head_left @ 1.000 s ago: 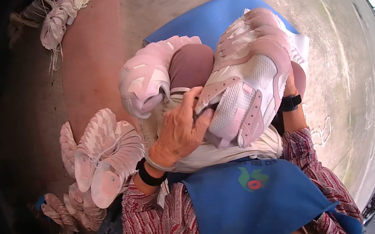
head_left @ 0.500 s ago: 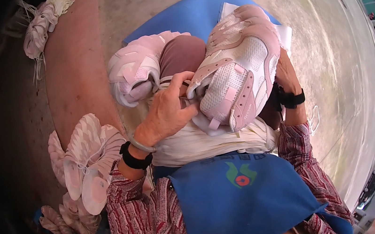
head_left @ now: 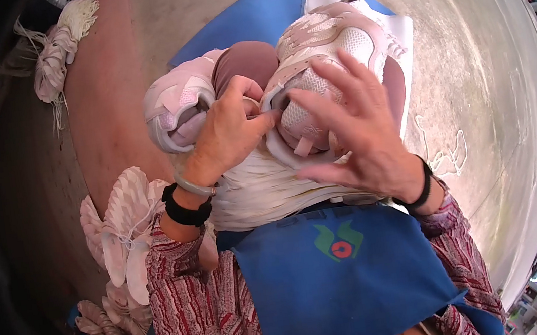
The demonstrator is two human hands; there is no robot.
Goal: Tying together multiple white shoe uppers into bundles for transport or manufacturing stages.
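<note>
A pink-and-white sneaker [head_left: 316, 39] rests on my lap with its opening toward me, its upper unlaced at the tongue. My left hand [head_left: 229, 128] is closed at the left edge of its collar, thumb touching the rim; the fingertips are partly hidden. Over the sneaker's tongue and right side hovers my right hand [head_left: 369, 130], fingers spread and slightly blurred, holding nothing. A second pink-and-white sneaker [head_left: 171, 99] lies to the left, beside my covered knee [head_left: 244, 62]. Below both sneakers, a thick bundle of white laces [head_left: 251, 193] crosses my lap above the blue apron [head_left: 346, 293].
Several pink sneakers [head_left: 119, 221] are heaped on the floor at the left, with more shoe pieces [head_left: 103, 325] below. Another shoe with laces [head_left: 57, 56] lies far left. A blue sheet [head_left: 248, 11] lies beyond my knees. A loose white lace [head_left: 447, 157] lies right.
My right hand has come from behind the sneaker's right side to its front, fingers now spread. The sneaker has settled lower, its opening turned more upward. My left hand stays by the collar.
</note>
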